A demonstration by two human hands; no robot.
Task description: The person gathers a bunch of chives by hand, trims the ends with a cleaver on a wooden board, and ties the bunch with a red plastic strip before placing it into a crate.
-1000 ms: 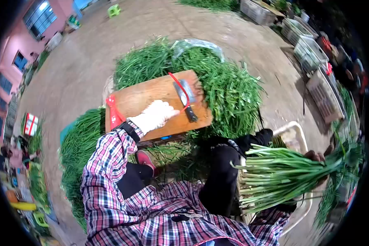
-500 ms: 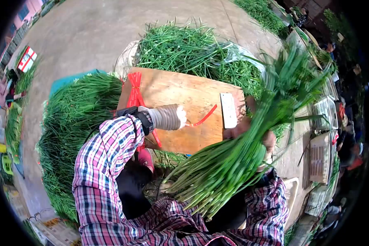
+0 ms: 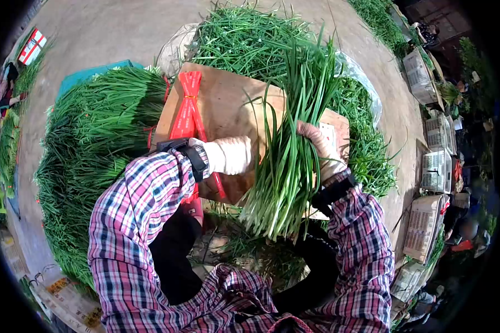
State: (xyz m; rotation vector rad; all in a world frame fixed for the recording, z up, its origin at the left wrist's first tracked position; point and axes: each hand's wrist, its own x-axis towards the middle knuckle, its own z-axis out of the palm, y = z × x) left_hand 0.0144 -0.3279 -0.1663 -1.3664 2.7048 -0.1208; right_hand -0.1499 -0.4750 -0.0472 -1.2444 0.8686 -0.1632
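A loose bunch of garlic chives (image 3: 294, 150) stands slightly tilted over the wooden board (image 3: 233, 94), pale stem ends pointing down towards my lap. Closed around its right side is my right hand (image 3: 316, 139), with a black band at the wrist. My left hand (image 3: 230, 155), in a pale wrapped covering, is just left of the bunch, above the board; its fingers are hidden or washed out by glare. A bundle of red tie strips (image 3: 189, 114) lies on the board's left side, beyond my left wrist. The white plate (image 3: 328, 136) on the board is partly hidden behind my right hand.
A large pile of tied chives (image 3: 89, 144) lies to the left on a teal sheet (image 3: 97, 75). Loose chives (image 3: 244, 41) are heaped behind the board, with clear plastic (image 3: 364, 83) at their right. Crates (image 3: 425, 225) line the right side, with people beyond.
My right hand has brought the chives left and more upright over the board, near my left hand. The red strip that lay by my left fingers is now mostly hidden. The view has shifted slightly.
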